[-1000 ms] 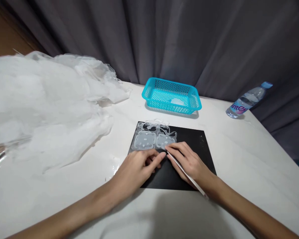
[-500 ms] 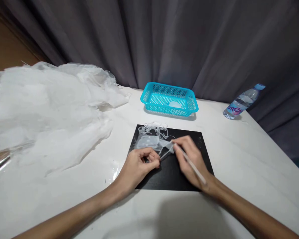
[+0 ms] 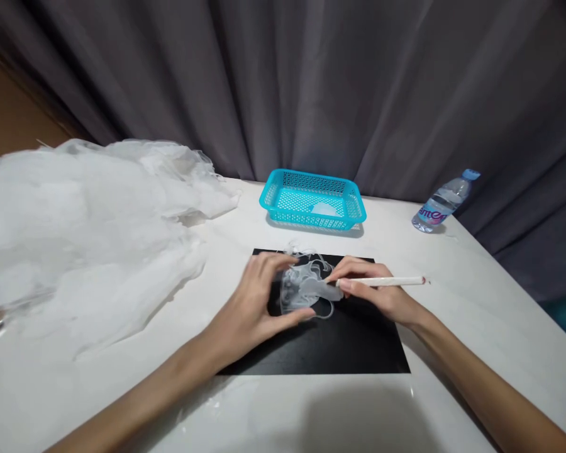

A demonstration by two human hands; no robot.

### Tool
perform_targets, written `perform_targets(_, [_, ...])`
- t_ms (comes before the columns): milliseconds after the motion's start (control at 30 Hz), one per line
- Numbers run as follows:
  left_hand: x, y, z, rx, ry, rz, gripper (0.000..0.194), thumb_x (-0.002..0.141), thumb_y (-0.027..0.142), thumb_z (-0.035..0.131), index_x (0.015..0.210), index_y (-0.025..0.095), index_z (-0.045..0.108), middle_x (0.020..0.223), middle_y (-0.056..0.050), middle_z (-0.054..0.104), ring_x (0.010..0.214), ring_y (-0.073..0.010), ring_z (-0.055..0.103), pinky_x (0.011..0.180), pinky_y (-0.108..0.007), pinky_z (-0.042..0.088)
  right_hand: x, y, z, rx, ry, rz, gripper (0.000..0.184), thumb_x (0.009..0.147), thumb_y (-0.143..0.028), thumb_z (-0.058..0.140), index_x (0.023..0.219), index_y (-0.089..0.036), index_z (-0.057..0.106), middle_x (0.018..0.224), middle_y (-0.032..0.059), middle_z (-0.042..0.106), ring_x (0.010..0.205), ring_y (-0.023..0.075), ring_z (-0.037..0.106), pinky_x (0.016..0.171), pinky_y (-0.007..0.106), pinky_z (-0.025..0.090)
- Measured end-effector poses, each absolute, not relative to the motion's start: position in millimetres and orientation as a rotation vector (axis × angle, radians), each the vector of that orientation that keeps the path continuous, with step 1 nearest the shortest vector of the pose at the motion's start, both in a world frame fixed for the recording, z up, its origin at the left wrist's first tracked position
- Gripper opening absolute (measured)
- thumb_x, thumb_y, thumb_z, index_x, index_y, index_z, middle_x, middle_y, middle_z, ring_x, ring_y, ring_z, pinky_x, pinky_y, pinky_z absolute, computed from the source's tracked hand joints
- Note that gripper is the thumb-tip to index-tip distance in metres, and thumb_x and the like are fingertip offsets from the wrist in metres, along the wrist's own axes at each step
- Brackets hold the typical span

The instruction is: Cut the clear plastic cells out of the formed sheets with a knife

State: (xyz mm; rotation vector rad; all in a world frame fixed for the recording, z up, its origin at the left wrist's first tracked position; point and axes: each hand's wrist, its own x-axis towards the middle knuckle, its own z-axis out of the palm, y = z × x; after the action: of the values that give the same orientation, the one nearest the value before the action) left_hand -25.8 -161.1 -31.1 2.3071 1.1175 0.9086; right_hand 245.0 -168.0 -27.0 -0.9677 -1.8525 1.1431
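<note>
My left hand [image 3: 257, 296] is open, thumb and fingers spread around the left side of a translucent white sheer piece [image 3: 306, 289] with loose curling strips. Whether its fingertips touch the piece I cannot tell. From the right, my right hand [image 3: 375, 286] is closed on a slim white pencil-like stick [image 3: 387, 281], which lies nearly level with its dark-tipped end pointing right. Its fingertips are at the right edge of the sheer piece; a grip on that edge is not clear. Beneath both hands lies a black board [image 3: 339, 346].
A large heap of white sheer fabric [image 3: 85, 233] covers the table's left side. Behind the board stands a blue plastic basket [image 3: 311, 220] with a white piece inside. A water bottle [image 3: 446, 201] stands at the back right, before a grey curtain [image 3: 311, 82].
My left hand has gone from a pinch to spread fingers around the piece. The stick in my right hand has swung from slanting toward me to nearly level. The sheer piece is bunched together.
</note>
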Motion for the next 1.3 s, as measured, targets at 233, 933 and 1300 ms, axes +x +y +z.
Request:
perform_targets(233, [-12, -162, -45, 1.875, 0.958, 0.631, 0.024, 0.104, 0.042, 0.058, 0.098, 0.02, 0.064, 0.089, 0.0, 0.069, 0.082, -0.018, 0.065, 0.077, -0.028, 0.05, 236, -181, -23, -0.984, -1.777, 0.882, 0.03, 0.109, -0.041, 0.05, 0.115, -0.025, 0.074, 0.118, 0.0088, 0.063, 0.106, 0.0232, 0.063, 0.096, 0.041, 0.054])
perform_targets(933, [-20, -162, -36, 1.904, 0.982, 0.632, 0.025, 0.103, 0.044, 0.06, 0.104, 0.022, 0.073, 0.09, 0.003, 0.073, 0.081, -0.0164, 0.064, 0.076, -0.025, 0.044, 209, -200, -45, -0.987, -2.16, 0.34, 0.02, 0.107, -0.014, 0.052, 0.124, -0.017, 0.062, 0.108, 0.0094, 0.073, 0.093, 0.0236, 0.061, 0.083, 0.041, 0.05])
perform_targets(1300, [-22, -165, -35, 2.067, 0.944, 0.667, 0.019, 0.106, 0.035, 0.058, 0.105, 0.023, 0.072, 0.087, 0.004, 0.072, 0.075, -0.0128, 0.064, 0.07, -0.021, 0.043, 207, -202, -42, -1.029, -2.223, 0.256, 0.017, 0.106, -0.012, 0.054, 0.115, -0.016, 0.067, 0.102, 0.0084, 0.076, 0.089, 0.0233, 0.063, 0.081, 0.039, 0.052])
